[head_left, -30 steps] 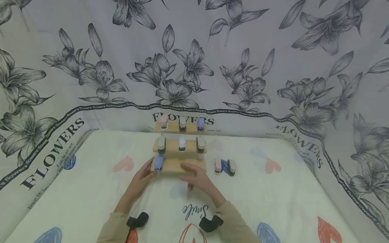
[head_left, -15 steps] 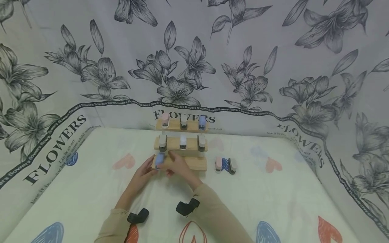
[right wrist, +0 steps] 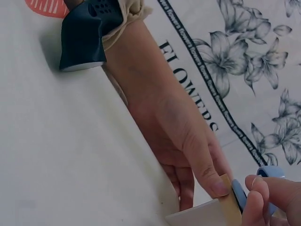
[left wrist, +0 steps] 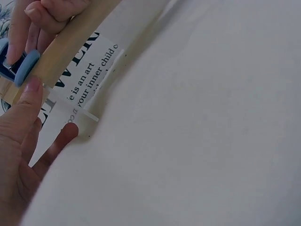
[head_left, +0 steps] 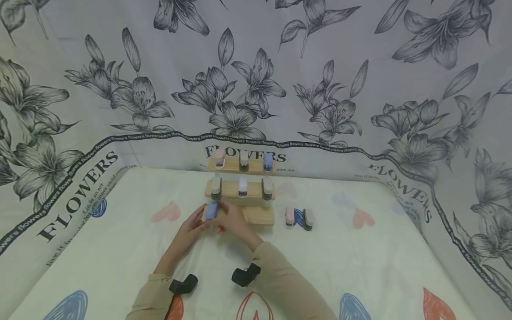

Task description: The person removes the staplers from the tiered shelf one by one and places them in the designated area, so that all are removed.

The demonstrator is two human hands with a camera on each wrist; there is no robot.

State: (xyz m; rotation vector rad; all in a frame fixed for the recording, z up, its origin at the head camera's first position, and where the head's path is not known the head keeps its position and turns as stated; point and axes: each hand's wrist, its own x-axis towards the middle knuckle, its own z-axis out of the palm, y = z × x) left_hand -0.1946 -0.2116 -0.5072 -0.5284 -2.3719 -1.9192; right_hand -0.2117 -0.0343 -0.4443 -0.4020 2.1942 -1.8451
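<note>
A small blue stapler stands at the left end of the lowest shelf of a three-tier wooden rack. My right hand pinches this stapler between thumb and fingers. In the left wrist view, a fingertip lies on the stapler's blue body, close over the board. My left hand holds the shelf's left end, its thumb on the board's edge beside the stapler, as the right wrist view shows too. Its other fingers hang below the board.
Several more pastel staplers stand on the two upper shelves, including a white one. A pink stapler and a grey stapler are on the patterned tablecloth right of the rack. A flowered cloth hangs behind.
My right hand has moved left from the middle of the lowest shelf to the blue stapler and pinches it. My left hand has kept its place at the shelf's end.
</note>
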